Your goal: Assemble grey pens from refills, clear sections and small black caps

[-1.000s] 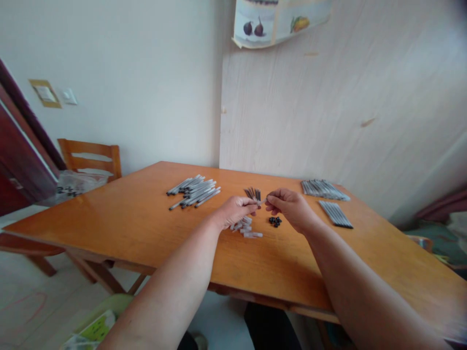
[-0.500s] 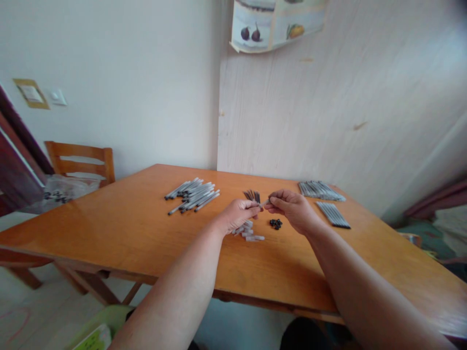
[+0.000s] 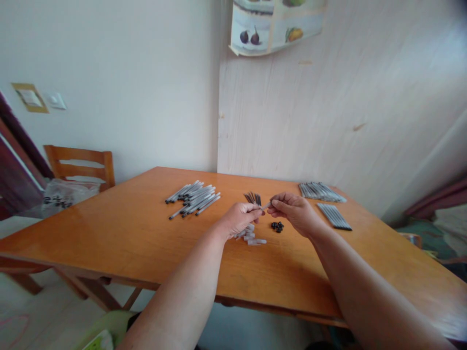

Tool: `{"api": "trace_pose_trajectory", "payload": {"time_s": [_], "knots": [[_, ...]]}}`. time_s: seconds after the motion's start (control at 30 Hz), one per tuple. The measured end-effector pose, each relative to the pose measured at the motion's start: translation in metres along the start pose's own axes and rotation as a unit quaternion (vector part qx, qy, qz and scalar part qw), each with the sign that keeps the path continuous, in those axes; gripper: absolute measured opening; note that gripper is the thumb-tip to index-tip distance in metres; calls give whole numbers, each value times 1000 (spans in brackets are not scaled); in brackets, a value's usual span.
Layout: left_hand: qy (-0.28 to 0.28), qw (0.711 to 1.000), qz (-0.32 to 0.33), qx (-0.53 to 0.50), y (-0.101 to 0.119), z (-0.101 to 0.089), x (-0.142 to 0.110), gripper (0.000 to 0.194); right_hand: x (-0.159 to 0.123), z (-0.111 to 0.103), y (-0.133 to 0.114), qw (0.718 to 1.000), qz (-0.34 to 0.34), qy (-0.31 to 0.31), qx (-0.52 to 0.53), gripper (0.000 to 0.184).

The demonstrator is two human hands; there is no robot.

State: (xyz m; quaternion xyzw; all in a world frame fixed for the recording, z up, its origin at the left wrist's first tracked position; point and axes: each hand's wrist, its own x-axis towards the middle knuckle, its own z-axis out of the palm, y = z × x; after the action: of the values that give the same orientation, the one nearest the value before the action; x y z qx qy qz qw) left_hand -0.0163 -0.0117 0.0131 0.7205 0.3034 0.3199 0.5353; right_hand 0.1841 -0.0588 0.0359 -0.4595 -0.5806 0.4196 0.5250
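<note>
My left hand (image 3: 241,217) and my right hand (image 3: 291,209) meet above the middle of the table, fingers pinched round the two ends of a slim, pale pen part (image 3: 266,205). Most of that part is hidden by the fingers. Below my left hand lies a small heap of translucent pen caps (image 3: 251,236). Small black plugs (image 3: 277,226) are clustered under my right hand. Just behind the fingers, thin dark refills (image 3: 251,197) lie side by side.
On the left of the wooden table (image 3: 120,233) lies a loose pile of grey pens with black ends (image 3: 195,198). To the right sit a row of grey pens (image 3: 334,217) and a bundle of pens (image 3: 321,191) near the wall. A wooden chair (image 3: 80,156) stands at the far left.
The view has tilted up slightly, so everything sits a little lower. Both hands keep their pinch on the pen part, with hardly any shift between them.
</note>
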Motion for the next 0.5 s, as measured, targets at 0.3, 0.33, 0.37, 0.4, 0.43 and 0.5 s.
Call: {"api": "trace_pose_trajectory", "payload": {"time_s": [0.3, 0.33, 0.37, 0.4, 0.43, 0.5], "knots": [[32, 999, 15, 36, 5, 3, -1, 45, 2, 2, 1, 997, -15, 24, -73, 37], [31, 999, 13, 36, 5, 3, -2, 46, 2, 2, 1, 996, -13, 24, -81, 38], [29, 999, 11, 34, 6, 4, -2, 47, 3, 2, 0, 996, -9, 21, -83, 39], [29, 999, 8, 29, 6, 4, -2, 48, 3, 2, -1, 997, -7, 18, -81, 40], [32, 999, 4, 23, 6, 4, -3, 48, 3, 2, -1, 997, -8, 14, -74, 40], [41, 999, -7, 10, 6, 4, -3, 49, 4, 1, -1, 998, -17, 4, -56, 36]]}}
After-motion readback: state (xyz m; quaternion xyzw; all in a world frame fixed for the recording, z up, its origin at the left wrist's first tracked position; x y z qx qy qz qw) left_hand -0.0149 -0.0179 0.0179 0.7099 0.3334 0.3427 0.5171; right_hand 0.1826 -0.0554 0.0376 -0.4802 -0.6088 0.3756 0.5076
